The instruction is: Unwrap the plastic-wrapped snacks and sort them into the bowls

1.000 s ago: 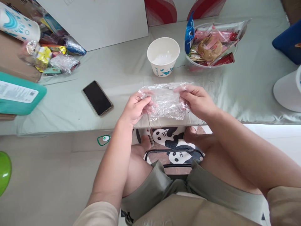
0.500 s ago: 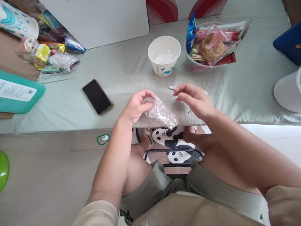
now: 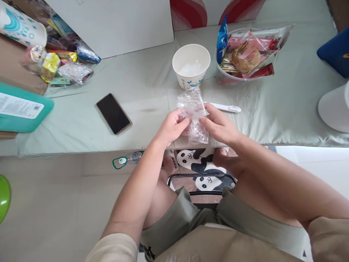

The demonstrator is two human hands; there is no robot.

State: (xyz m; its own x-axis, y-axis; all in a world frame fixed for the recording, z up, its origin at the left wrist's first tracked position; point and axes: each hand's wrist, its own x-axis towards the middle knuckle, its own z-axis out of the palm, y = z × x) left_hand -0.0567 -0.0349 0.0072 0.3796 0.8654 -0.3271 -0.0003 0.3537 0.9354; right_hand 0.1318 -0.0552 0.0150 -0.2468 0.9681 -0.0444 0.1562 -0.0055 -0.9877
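Observation:
A clear, crinkled plastic bag (image 3: 196, 127) is stretched between my two hands, just in front of the white paper cup (image 3: 188, 76). My left hand (image 3: 174, 126) pinches its left side, with some fingers behind the film. On the right edge, the thumb and fingers of my right hand (image 3: 219, 123) close on the bag. Beyond my right hand a white utility knife (image 3: 227, 107) lies on the cloth, its left end partly hidden by the fingers. Inside the cup is something whitish and translucent that I cannot make out.
A phone (image 3: 113, 113) lies to the left. Behind on the right stands a clear bowl (image 3: 231, 77) of packaged snacks. Wrapped items (image 3: 73, 72) spill from a box at far left. A white box (image 3: 114, 29) stands at the back, a white container (image 3: 335, 107) at right.
My right hand has come left and taken hold of the plastic bag, uncovering the utility knife. My left hand has shifted right with the bag, which is now spread more upright between both hands.

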